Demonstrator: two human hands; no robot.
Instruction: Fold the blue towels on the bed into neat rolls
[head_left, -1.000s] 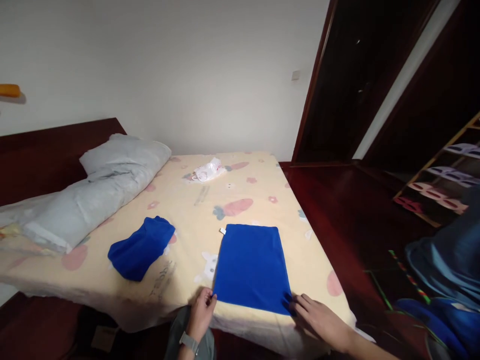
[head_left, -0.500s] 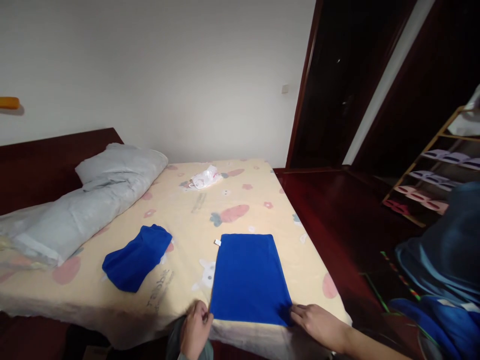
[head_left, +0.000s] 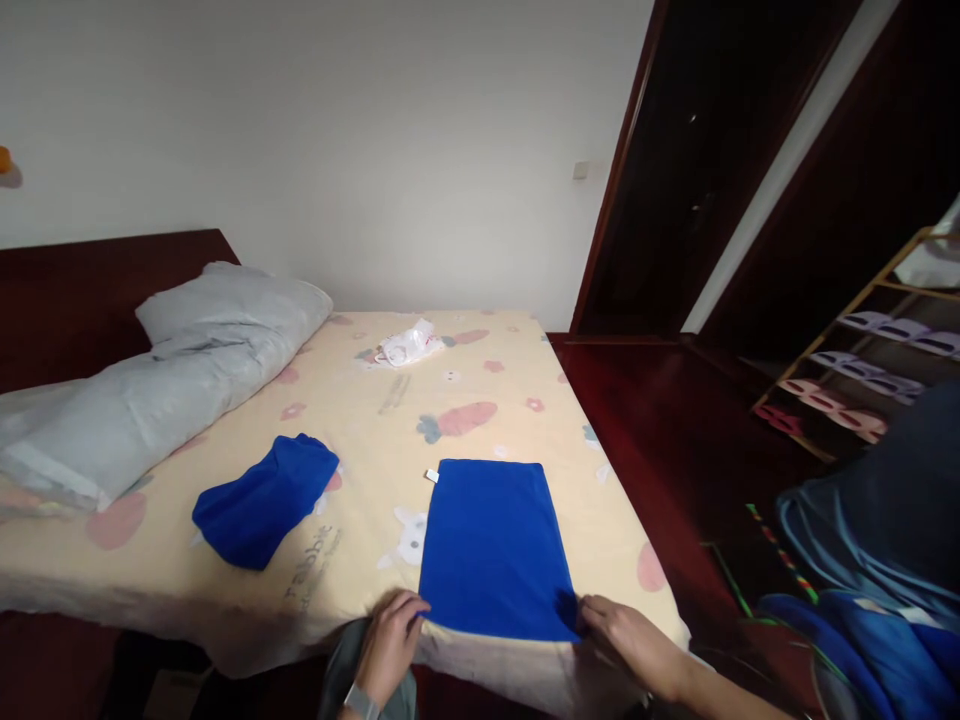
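A blue cloth (head_left: pixel 495 545) lies flat and rectangular at the near edge of the bed, a small white tag at its far left corner. My left hand (head_left: pixel 394 640) pinches its near left corner between thumb and fingers. At the near right corner my right hand (head_left: pixel 619 635) has its fingers closed on the cloth's edge, the fingertips partly hidden. A second blue cloth (head_left: pixel 266 500) lies crumpled to the left, apart from both hands.
The bed (head_left: pixel 382 440) has a cream sheet with carrots and rabbits. A grey quilt (head_left: pixel 187 365) lies along the headboard, and a white plastic bag (head_left: pixel 409 345) sits farther back. On the right stand a slipper rack (head_left: pixel 847 345) and dark blue fabric (head_left: pixel 877 520).
My left hand has turned more over the near left corner, its fingers now reaching onto the cloth. The view has shifted slightly; the right hand stays at its corner.
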